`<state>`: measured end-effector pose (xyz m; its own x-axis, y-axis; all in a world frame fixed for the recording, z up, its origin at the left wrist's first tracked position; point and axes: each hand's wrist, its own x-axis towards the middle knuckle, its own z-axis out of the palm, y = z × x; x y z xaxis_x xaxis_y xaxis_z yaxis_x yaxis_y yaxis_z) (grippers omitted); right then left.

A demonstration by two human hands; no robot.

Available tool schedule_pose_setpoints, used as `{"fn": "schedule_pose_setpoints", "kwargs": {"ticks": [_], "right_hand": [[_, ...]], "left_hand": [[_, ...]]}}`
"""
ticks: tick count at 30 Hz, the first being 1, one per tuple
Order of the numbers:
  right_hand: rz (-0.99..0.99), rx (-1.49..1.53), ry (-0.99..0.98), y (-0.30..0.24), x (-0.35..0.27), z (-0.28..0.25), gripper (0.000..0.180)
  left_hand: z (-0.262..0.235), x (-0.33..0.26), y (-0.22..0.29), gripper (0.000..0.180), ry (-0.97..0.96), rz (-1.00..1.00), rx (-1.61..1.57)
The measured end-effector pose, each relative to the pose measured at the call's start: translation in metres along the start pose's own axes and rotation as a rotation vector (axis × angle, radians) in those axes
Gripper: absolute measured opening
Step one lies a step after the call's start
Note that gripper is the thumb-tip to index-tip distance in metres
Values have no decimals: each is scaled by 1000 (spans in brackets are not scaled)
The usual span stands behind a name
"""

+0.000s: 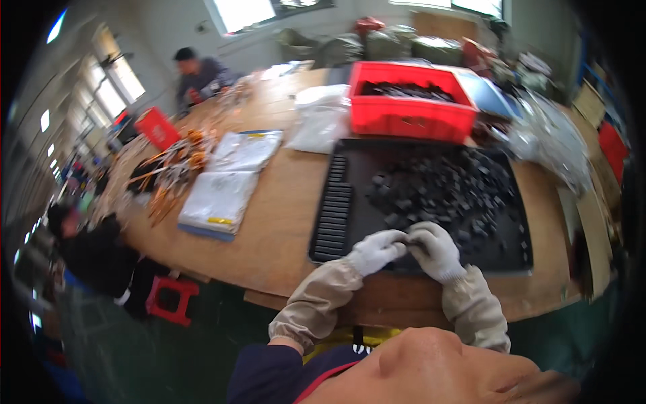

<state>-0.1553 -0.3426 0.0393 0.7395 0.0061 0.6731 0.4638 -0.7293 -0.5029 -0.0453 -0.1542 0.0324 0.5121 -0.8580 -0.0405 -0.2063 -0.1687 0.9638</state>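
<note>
Over the near edge of a black tray (pixel 431 268), my left hand (pixel 379 251) and my right hand (pixel 434 250) meet, both in white gloves. Their fingers are closed together at the tips. Whatever sits between them is too small and covered to make out. Small black pieces (pixel 464 182) lie in a loose heap across the tray's middle and right. Along its left side, black strip-like pieces (pixel 333 215) are lined up in a neat column.
A red bin (pixel 414 121) of dark pieces stands behind the tray, beside clear plastic bags (pixel 319 124). Left lie white packets (pixel 225 185) and orange-and-black bundled cords (pixel 178 168). Two people sit around the table's left side; a red stool (pixel 173 301) is on the floor.
</note>
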Motion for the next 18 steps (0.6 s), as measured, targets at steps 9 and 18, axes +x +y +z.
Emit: {"fn": "schedule_pose_setpoints", "kwargs": {"ticks": [9,18], "right_hand": [[-7,-2,-41,6,-5,-10,28],[-41,-1,-59,1,-6,-2,20]], "left_hand": [[11,9,-13,32,-31,-25,-186],[3,3,-14,35,-26,-44,34]]}}
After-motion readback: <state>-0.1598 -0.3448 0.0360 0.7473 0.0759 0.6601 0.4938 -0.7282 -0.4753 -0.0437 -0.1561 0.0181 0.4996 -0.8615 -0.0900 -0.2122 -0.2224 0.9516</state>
